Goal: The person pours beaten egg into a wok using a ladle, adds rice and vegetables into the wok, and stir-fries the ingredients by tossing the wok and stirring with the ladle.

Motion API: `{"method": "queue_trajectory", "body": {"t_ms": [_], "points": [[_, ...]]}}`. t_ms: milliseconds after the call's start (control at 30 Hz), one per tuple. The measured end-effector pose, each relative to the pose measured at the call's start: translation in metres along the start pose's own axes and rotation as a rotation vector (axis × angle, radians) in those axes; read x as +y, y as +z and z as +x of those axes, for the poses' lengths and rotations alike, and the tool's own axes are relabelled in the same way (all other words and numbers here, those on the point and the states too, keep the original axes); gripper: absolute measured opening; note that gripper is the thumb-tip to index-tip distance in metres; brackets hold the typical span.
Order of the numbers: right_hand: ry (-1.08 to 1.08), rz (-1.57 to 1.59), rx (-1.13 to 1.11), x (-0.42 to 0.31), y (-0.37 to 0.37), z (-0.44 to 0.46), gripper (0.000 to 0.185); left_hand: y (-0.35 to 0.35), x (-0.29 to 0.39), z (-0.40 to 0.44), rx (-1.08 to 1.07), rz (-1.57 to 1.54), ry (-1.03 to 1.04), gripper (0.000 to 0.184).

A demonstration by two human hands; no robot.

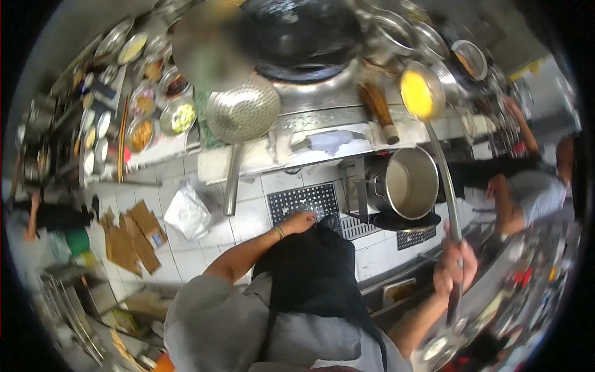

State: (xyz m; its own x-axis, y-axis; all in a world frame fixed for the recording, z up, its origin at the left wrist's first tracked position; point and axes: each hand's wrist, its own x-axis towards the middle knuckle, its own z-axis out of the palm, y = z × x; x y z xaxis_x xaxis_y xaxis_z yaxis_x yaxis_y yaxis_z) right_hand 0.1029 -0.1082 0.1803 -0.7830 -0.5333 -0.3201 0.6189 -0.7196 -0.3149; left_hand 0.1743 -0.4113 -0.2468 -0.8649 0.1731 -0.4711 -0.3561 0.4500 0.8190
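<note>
My right hand [455, 266] is wrapped round the long handle of a ladle [444, 177]. Bright yellow liquid [417, 93] fills the ladle's bowl, which is over the right part of the stove counter. My left hand [299, 222] is low in front of my black apron [310, 273], its fingers curled together; what they hold, if anything, is hidden. A perforated strainer [245, 111] lies on the counter left of centre, its handle sticking out past the front edge. Behind it is a large black wok [300, 37]. A bundled brown brush [377, 110] lies left of the ladle's bowl.
Bowls of chopped ingredients [141, 133] crowd the left counter. A deep pot [412, 183] stands below the counter at right. Flattened cardboard [139, 239] and a silvery bag [188, 211] lie on the tiled floor. A co-worker [527, 192] is at right, another person [34, 232] at far left.
</note>
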Motion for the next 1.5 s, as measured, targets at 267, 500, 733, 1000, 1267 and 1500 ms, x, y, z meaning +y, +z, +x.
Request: {"method": "queue_trajectory", "body": {"t_ms": [267, 500, 733, 1000, 1267, 1500], "points": [[0.323, -0.517, -0.154, 0.031, 0.055, 0.302, 0.038, 0.011, -0.060, -0.071, 0.524, -0.223, -0.144, 0.028], [-0.100, -1.586, -0.139, 0.049, 0.051, 0.417, 0.017, 0.058, -0.051, -0.118, 0.850, -0.214, -0.748, 0.030], [-0.157, -1.649, -0.251, 0.017, 0.026, 0.426, 0.038, 0.138, -0.062, -0.080, 1.048, -0.480, -0.699, 0.034], [0.117, -1.505, -0.326, 0.038, 0.038, 0.445, 0.018, 0.061, 0.008, -0.064, 1.007, -0.399, -0.709, 0.030], [0.226, -1.598, -0.221, 0.043, 0.049, 0.435, 0.022, 0.007, -0.024, -0.023, 0.899, -0.145, -0.498, 0.027], [-0.051, -1.761, -0.294, 0.049, 0.048, 0.417, 0.029, -0.032, -0.059, -0.012, 0.809, -0.013, -0.415, 0.028]]}}
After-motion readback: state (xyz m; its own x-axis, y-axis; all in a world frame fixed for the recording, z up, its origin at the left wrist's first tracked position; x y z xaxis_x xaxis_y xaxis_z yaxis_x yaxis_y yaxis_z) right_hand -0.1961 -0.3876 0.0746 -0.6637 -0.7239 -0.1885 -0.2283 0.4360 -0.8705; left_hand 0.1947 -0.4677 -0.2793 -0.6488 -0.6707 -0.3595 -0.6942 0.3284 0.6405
